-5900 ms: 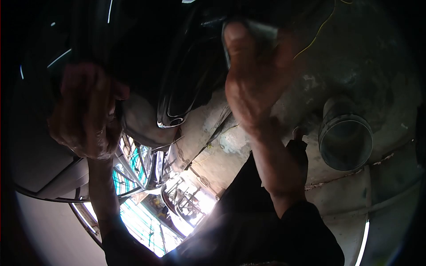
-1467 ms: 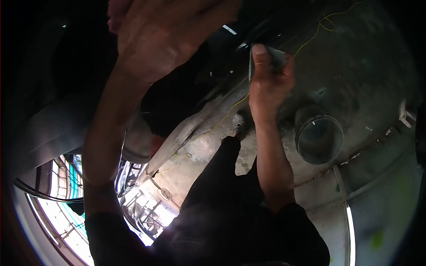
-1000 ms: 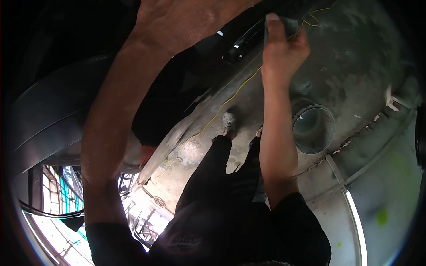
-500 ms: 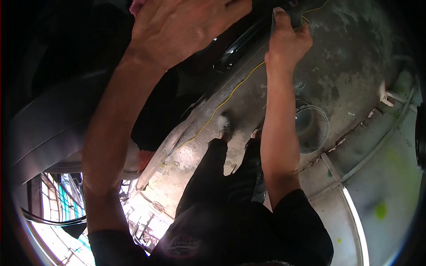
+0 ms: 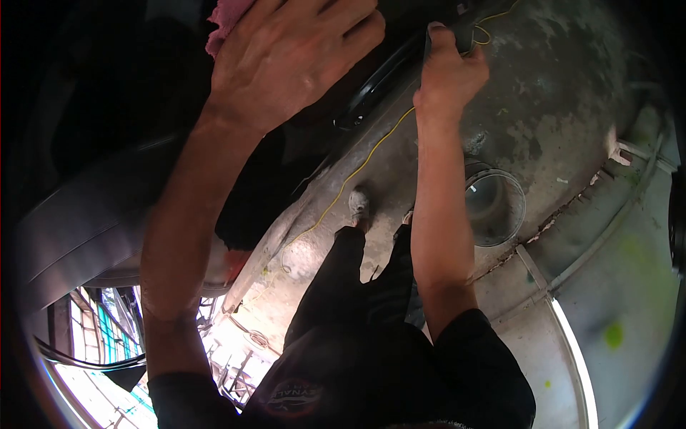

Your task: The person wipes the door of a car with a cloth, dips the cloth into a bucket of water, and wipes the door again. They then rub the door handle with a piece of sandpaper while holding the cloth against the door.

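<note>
Both arms up and out over a dark glossy panel point(image 5: 107, 207) that fills the left side of the head view.

Left hand point(image 5: 293, 61): palm down, fingers spread and flat, not curled round anything. It presses on a pink cloth point(image 5: 225, 25), of which only 1 corner shows past the knuckles at the top edge. The cloth sits between palm and panel.

Right hand point(image 5: 446, 71): fingers closed, thumb up along the near side, pinching a thin flat dark piece point(image 5: 463, 21) at the very top of the frame (too dark and cropped to tell what it is). The piece rests against a shiny black strip point(image 5: 375, 89) that runs diagonally along the panel edge.

Below the hands:
- a yellow wire point(image 5: 364, 161) trails across the stained concrete floor point(image 5: 572, 93), along the panel edge and up past the right hand
- 1 round open container point(image 5: 493, 207) stands on the floor just right of the right forearm
- 1 light shoe point(image 5: 359, 204) is planted close to the wire, with black trousers point(image 5: 343, 286) above it
</note>
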